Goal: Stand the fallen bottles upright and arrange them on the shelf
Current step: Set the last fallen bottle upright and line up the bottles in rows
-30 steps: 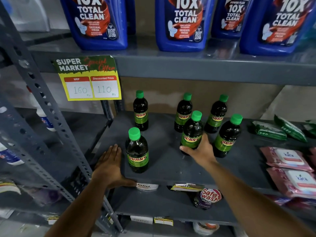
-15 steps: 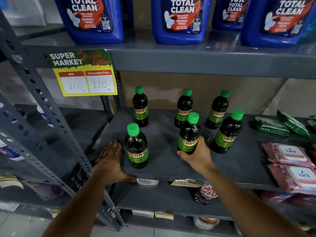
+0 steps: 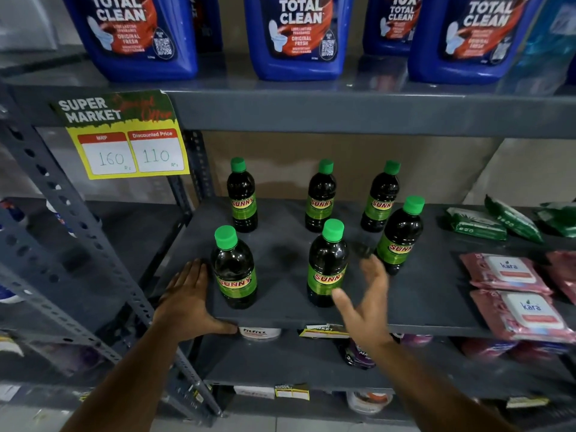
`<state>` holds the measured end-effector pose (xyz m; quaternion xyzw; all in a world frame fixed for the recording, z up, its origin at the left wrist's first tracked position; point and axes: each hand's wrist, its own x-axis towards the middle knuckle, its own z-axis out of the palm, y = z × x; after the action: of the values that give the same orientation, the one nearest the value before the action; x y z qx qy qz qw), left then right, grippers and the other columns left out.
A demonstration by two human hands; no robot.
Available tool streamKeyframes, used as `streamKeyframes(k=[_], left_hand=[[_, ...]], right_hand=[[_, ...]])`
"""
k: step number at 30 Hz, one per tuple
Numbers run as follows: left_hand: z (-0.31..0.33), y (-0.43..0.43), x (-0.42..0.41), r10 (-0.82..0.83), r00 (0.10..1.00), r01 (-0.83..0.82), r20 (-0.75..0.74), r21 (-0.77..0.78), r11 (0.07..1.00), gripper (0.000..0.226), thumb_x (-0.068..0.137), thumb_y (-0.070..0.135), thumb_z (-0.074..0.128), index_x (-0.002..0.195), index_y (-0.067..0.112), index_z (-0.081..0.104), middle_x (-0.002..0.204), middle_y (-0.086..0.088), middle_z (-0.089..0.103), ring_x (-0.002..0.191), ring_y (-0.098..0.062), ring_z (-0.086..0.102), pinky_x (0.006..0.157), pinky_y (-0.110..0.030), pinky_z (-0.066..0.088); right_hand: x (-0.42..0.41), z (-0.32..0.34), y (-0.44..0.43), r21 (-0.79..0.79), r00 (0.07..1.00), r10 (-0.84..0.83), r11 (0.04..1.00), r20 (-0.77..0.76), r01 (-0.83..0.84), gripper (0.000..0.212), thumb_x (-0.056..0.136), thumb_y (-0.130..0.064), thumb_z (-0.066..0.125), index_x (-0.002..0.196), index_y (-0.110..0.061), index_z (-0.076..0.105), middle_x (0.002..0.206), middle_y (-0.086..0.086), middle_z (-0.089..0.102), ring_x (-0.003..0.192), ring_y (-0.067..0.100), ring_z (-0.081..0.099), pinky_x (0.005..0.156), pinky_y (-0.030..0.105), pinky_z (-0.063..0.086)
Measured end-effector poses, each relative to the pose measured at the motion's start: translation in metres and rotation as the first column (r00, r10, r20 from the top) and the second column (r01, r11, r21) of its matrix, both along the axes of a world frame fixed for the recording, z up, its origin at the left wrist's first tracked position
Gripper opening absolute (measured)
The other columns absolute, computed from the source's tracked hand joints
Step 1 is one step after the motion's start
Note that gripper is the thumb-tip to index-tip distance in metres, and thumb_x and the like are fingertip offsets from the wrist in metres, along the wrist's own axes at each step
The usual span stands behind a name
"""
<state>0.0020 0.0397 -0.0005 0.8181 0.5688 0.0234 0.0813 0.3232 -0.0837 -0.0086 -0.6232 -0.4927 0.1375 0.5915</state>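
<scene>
Several dark bottles with green caps and green SUNNY labels stand upright on the grey shelf (image 3: pixel 280 254). Three form a back row: left (image 3: pixel 242 198), middle (image 3: pixel 320 199), right (image 3: pixel 381 199). Three stand nearer: front left (image 3: pixel 233 269), front middle (image 3: pixel 326 266), right (image 3: pixel 400 238). My left hand (image 3: pixel 187 300) lies flat on the shelf's front left corner, beside the front left bottle, thumb under the edge. My right hand (image 3: pixel 364 300) hovers open just right of the front middle bottle, fingers spread, holding nothing.
Blue TOTAL CLEAN jugs (image 3: pixel 299 35) line the shelf above. A yellow price tag (image 3: pixel 124 141) hangs at the left. Green packets (image 3: pixel 477 224) and pink kara wipe packs (image 3: pixel 511 294) lie at the right. A perforated upright (image 3: pixel 78 229) stands at the left.
My right hand has let go of the front middle bottle and drawn back to the right with fingers spread. The bottle stays upright. My left hand has not moved.
</scene>
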Motion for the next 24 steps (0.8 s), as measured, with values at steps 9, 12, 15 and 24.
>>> streamKeyframes(k=[9,12,15,24], left_hand=[[-0.001,0.002,0.001,-0.006,1.0,0.006,0.004,0.015,1.0,0.165,0.031,0.106,0.048,0.155,0.014,-0.009,0.165,-0.007,-0.006,0.151,-0.023,-0.004,0.124,-0.042,0.004],[-0.001,0.001,0.0,0.0,1.0,0.0,-0.006,0.012,1.0,0.167,0.028,0.108,0.044,0.155,0.014,-0.01,0.165,-0.007,-0.007,0.151,-0.023,-0.005,0.123,-0.04,0.001],[-0.001,0.002,0.0,0.001,1.0,-0.001,-0.001,0.016,1.0,0.166,0.029,0.108,0.044,0.155,0.013,-0.009,0.165,-0.008,-0.007,0.151,-0.023,-0.005,0.122,-0.04,0.001],[-0.004,0.001,0.0,0.006,1.0,-0.006,0.002,0.029,1.0,0.165,0.026,0.108,0.043,0.156,0.015,-0.001,0.165,-0.007,0.0,0.151,-0.023,0.0,0.123,-0.042,0.006]], right_hand=[[0.103,0.03,0.03,-0.169,0.938,-0.336,0.923,0.082,0.345,0.095,0.063,-0.028,0.09,0.138,-0.009,0.034,0.128,0.005,0.048,0.121,0.022,0.045,0.099,0.038,0.037],[0.119,0.027,0.038,-0.292,0.971,-0.223,0.926,0.086,0.239,0.078,0.062,-0.031,0.09,0.124,-0.02,0.044,0.108,-0.008,0.055,0.102,0.018,0.057,0.082,0.03,0.041],[0.122,0.024,0.039,-0.312,0.969,-0.239,0.918,0.061,0.246,0.078,0.055,-0.037,0.093,0.113,-0.027,0.042,0.104,-0.009,0.057,0.098,0.017,0.058,0.078,0.03,0.044],[0.117,0.017,0.041,-0.371,0.949,-0.28,0.874,0.143,0.314,0.08,0.049,-0.043,0.091,0.111,-0.013,0.051,0.11,0.006,0.059,0.102,0.024,0.058,0.085,0.043,0.053]])
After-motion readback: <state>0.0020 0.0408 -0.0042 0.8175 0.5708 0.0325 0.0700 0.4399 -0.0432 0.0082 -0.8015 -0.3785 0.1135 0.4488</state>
